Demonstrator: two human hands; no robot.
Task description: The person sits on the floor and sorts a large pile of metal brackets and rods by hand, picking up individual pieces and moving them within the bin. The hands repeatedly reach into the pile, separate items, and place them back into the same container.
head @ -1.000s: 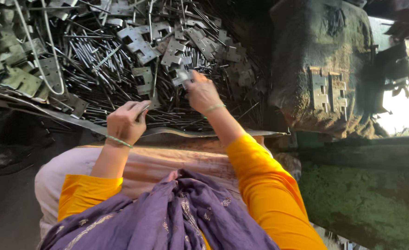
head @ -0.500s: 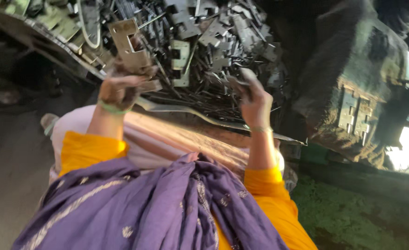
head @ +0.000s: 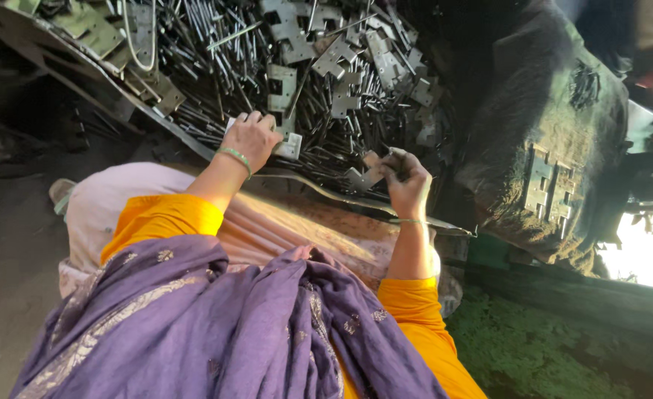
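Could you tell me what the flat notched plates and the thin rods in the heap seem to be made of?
The plates look like stamped sheet metal, probably steel: dull grey, thin, with crisp cut edges. The rods also look like bare metal: straight, slim, with bright glints. Any coating cannot be told.

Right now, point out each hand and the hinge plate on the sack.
Left hand (head: 252,139), head view, on its back.
Right hand (head: 409,181), head view, on its back.
Hinge plate (head: 539,181), head view, on its flat leaf.

Dull grey metal hinge plates (head: 291,92) and rods (head: 208,66) (some glinting), soft purple cloth scarf (head: 215,325).
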